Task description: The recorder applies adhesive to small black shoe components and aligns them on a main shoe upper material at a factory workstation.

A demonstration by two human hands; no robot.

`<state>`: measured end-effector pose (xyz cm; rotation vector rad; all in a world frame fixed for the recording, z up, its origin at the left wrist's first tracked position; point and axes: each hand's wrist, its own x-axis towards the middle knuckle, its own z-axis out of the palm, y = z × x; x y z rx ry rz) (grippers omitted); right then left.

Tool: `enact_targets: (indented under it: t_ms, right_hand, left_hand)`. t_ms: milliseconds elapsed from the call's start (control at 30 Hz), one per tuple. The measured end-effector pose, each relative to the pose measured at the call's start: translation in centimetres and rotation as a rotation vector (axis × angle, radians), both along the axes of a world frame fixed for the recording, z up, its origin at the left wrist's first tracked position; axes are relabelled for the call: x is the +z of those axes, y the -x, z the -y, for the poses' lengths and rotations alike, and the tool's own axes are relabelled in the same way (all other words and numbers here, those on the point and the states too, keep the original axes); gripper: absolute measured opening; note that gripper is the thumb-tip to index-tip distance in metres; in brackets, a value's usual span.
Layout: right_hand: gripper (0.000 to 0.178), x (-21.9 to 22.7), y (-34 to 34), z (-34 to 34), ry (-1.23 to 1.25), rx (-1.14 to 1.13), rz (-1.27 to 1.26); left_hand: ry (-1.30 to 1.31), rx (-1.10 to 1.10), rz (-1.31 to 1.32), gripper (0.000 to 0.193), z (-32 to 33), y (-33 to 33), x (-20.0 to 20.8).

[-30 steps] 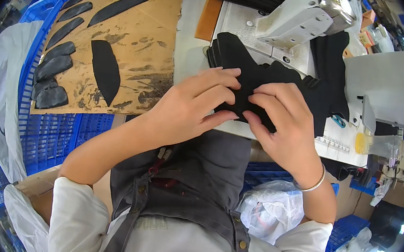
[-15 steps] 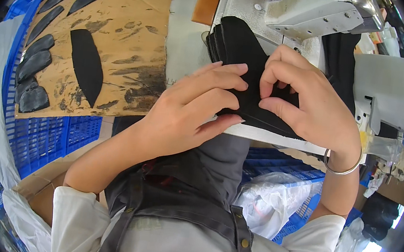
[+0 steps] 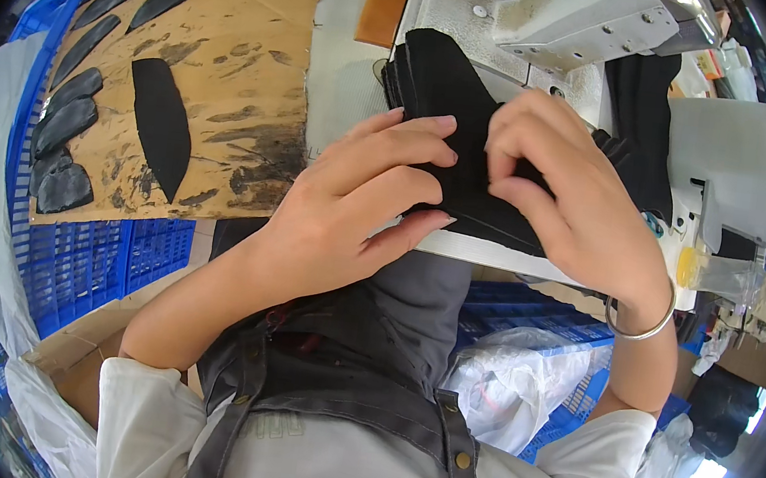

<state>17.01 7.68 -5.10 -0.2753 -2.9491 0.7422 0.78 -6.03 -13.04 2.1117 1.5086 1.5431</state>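
Note:
A stack of dark, flat black fabric pieces (image 3: 454,72) lies on the sewing machine's pale bed in front of me. My left hand (image 3: 357,179) rests over its left side, fingers slightly bent and spread, the thumb apart near the front edge. On the stack's right part, my right hand (image 3: 573,190) has its fingers curled, thumb and forefinger closed together at the cloth. The exact pinch point is partly hidden by the fingers. A light seam line runs along the near edge of the cloth.
At the left, a stained cardboard sheet (image 3: 247,25) carries a black leaf-shaped piece (image 3: 162,124) and several dark curved pieces, over a blue crate (image 3: 66,283). The white sewing machine (image 3: 587,26) stands at the back right. A plastic bag (image 3: 518,377) sits in a crate below.
My right hand has shifted slightly left and its wrist has turned a little. My left hand stays on the cloth. The whole view has slid a little.

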Motion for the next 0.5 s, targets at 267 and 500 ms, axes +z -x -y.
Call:
enact_targets:
  t_ms: [267,500]
  right_hand:
    - [0.007,-2.4,-3.8,-1.4,0.872,-0.148,-0.419]
    - [0.009,-1.7,-1.9,0.4,0.423,-0.125,-0.246]
  left_hand:
    - [0.052,-0.024,0.044,0.016,0.1,0.0,0.7]
    - [0.311,-0.036,0.267,0.015,-0.6,0.1,4.2]
